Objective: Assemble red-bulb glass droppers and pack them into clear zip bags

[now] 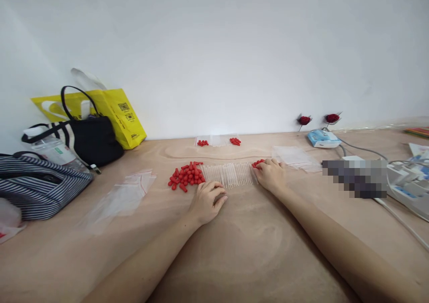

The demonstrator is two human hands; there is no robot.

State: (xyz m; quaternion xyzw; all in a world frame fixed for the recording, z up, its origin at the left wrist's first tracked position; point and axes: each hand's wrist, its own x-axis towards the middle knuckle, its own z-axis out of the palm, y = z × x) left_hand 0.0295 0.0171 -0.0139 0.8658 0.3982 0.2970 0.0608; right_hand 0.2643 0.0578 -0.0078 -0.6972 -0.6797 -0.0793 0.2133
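A row of slender clear tubes (229,174) lies side by side on the wooden table, in front of me. Just left of the row is a loose heap of red rubber bulbs (187,176). My left hand (208,201) rests at the near edge of this heap, its fingers loosely bent and the thumb apart, with nothing seen in it. At the row's right end, my right hand (271,174) has its fingers curled in against a smaller group of red bulbs (257,163). Those fingers partly cover the bulbs, and whether one is pinched is hidden.
Clear zip bags (125,198) lie left, and more bags (295,157) lie right. A filled bag (218,140) with red bulbs sits by the wall. Left stand a yellow bag (125,119), a black bag (97,137) and a striped bag (43,187). Cables and a power strip (407,193) are right.
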